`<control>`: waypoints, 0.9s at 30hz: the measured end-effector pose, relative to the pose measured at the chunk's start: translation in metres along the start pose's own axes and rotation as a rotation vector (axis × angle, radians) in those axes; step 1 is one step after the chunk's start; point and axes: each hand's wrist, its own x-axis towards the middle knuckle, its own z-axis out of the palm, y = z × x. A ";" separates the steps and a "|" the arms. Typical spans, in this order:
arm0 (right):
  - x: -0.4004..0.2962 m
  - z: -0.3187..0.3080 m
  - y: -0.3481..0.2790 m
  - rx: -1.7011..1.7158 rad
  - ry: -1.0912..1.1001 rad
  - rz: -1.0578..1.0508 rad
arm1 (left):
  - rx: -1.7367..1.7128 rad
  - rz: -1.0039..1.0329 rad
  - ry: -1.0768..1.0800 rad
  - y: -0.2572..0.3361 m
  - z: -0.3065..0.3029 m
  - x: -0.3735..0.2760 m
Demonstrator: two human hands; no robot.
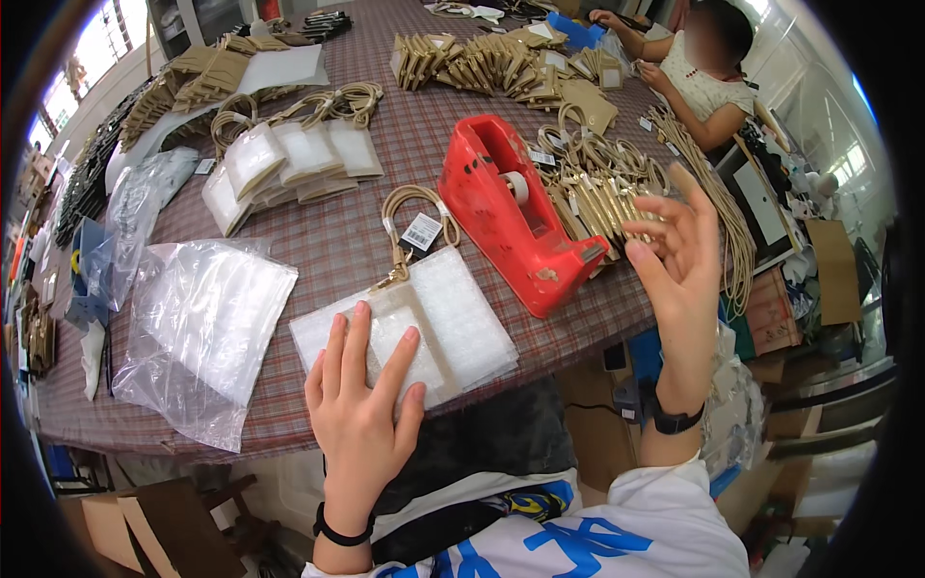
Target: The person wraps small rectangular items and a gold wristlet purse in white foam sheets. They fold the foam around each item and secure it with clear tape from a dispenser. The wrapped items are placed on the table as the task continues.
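My left hand (365, 412) lies spread on a flat beige pouch (415, 343) with a clear window. Beneath the pouch is a stack of white foam sheets (470, 318). From its top edge runs a coiled tan cord (412, 195), with a printed tag (421, 233) beside it. My right hand (676, 253) is raised at the right, fingers curved and apart, above the table's edge; whether a small thing is between thumb and forefinger cannot be told. A red tape dispenser (520, 224) with a tape roll (514, 188) stands between the pouch and my right hand.
Clear plastic bags (209, 325) lie at the left. Behind them are wrapped pouches (289, 159) with cords. Gold-edged pouches (592, 202) and a bundle of tan cords (712, 195) lie at the right. More beige pouches (477, 61) are piled farther back, near a seated person (701, 79).
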 end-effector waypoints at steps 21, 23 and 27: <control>0.070 0.026 -0.008 -0.418 -0.612 0.256 | -0.032 -0.007 -0.012 -0.001 -0.001 0.001; 0.073 0.033 -0.013 -0.543 -0.642 0.221 | -0.029 -0.004 -0.009 -0.002 0.000 0.001; 0.079 0.038 -0.015 -0.650 -0.691 0.113 | -0.038 -0.008 -0.006 -0.002 -0.001 0.000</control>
